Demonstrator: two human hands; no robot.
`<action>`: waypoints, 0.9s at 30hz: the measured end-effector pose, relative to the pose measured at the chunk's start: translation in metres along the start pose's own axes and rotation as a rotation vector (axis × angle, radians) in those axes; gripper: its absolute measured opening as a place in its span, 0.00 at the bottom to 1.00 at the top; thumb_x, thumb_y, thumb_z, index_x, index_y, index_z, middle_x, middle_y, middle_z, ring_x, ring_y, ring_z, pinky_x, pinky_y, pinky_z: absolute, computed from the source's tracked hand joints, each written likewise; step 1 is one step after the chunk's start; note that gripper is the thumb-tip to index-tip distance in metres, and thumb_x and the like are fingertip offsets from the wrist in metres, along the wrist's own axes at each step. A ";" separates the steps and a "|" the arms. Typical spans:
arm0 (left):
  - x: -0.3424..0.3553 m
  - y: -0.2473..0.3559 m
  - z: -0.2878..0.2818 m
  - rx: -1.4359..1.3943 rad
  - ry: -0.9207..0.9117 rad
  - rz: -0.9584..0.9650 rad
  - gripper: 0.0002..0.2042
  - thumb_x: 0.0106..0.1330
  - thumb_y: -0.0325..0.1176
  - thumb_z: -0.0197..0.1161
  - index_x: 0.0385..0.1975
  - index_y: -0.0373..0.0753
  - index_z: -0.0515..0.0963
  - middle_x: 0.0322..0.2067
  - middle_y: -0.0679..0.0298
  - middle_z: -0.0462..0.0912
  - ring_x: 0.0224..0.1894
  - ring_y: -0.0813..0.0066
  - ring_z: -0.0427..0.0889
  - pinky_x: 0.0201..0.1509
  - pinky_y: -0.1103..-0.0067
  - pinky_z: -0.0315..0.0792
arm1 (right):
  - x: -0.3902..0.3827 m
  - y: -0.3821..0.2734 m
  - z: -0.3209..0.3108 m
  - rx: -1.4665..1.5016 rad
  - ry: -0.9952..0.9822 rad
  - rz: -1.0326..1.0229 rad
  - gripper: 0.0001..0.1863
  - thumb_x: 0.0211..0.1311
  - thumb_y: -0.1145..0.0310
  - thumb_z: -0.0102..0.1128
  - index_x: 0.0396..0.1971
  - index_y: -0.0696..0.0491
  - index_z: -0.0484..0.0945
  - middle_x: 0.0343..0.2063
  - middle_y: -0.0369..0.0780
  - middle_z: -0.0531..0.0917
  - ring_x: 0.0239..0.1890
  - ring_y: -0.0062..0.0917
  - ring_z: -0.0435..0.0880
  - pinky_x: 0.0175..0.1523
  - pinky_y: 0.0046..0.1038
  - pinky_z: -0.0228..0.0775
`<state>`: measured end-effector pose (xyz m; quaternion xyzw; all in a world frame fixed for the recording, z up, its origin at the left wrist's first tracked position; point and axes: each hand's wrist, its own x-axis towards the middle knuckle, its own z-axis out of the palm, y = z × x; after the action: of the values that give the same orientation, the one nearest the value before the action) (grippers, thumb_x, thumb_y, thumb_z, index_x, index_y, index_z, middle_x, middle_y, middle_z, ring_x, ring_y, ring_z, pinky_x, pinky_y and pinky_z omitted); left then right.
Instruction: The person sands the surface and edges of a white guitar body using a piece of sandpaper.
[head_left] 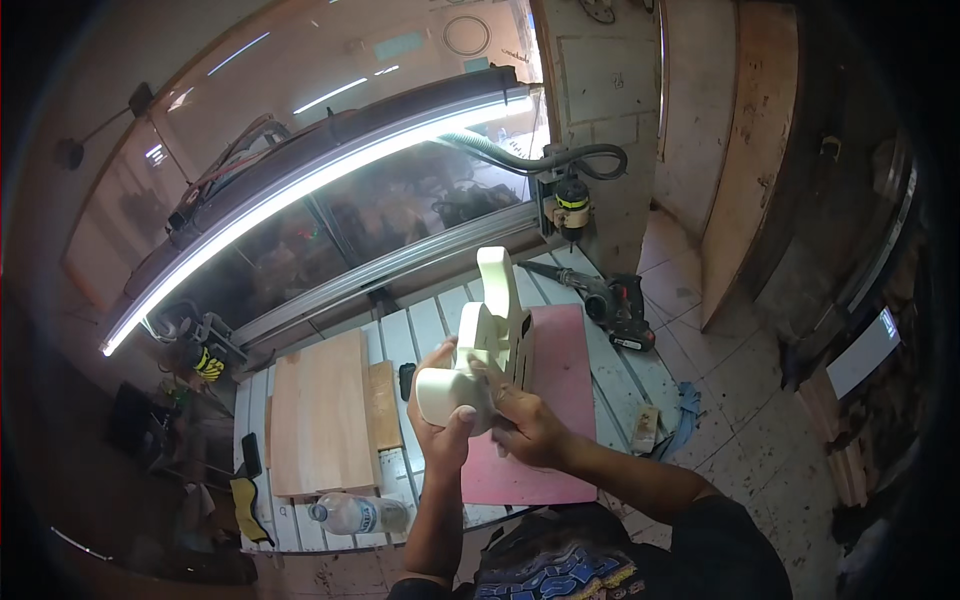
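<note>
My left hand (pixel 440 430) grips a cream-white shaped piece (pixel 440 390) with rounded lobes and a tall upright arm, its thumb over the front lobe. My right hand (pixel 525 420) has curled fingers on the same piece at its right; a blurred greyish patch by those fingertips is too unclear to name. Beneath them lies a pink mat (pixel 550 470) on a white slatted workbench (pixel 640 380).
A cordless power tool (pixel 625 310) is at back right, near a mounted router (pixel 570 200). Wooden boards (pixel 315 410), a phone (pixel 250 455) and a plastic bottle (pixel 360 515) lie at left. A lit strip (pixel 300 180) spans behind; a door (pixel 740 140) is at right.
</note>
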<state>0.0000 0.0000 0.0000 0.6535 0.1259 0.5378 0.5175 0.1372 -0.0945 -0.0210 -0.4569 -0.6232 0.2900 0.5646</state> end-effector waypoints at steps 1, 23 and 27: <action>-0.001 0.002 0.001 -0.050 0.006 -0.047 0.49 0.59 0.62 0.74 0.68 0.24 0.68 0.68 0.41 0.73 0.71 0.52 0.71 0.75 0.61 0.64 | 0.005 0.006 0.000 -0.259 0.075 -0.133 0.47 0.64 0.83 0.51 0.82 0.44 0.49 0.80 0.46 0.57 0.47 0.29 0.81 0.40 0.24 0.83; 0.003 -0.006 0.014 -0.149 0.036 -0.010 0.44 0.62 0.51 0.74 0.69 0.24 0.64 0.70 0.37 0.69 0.74 0.45 0.67 0.79 0.55 0.61 | -0.008 -0.047 0.011 -0.124 0.070 0.041 0.47 0.57 0.83 0.55 0.80 0.55 0.52 0.77 0.55 0.59 0.69 0.51 0.74 0.67 0.42 0.72; 0.004 -0.008 0.015 -0.154 0.062 -0.045 0.46 0.60 0.53 0.75 0.68 0.24 0.65 0.69 0.37 0.69 0.74 0.45 0.68 0.79 0.55 0.61 | 0.001 -0.011 0.004 -0.264 0.186 -0.072 0.48 0.56 0.82 0.56 0.81 0.54 0.52 0.79 0.52 0.55 0.69 0.52 0.73 0.69 0.44 0.70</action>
<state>0.0171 -0.0016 -0.0023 0.5918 0.1146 0.5541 0.5742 0.1303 -0.0971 -0.0117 -0.5296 -0.6168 0.1416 0.5649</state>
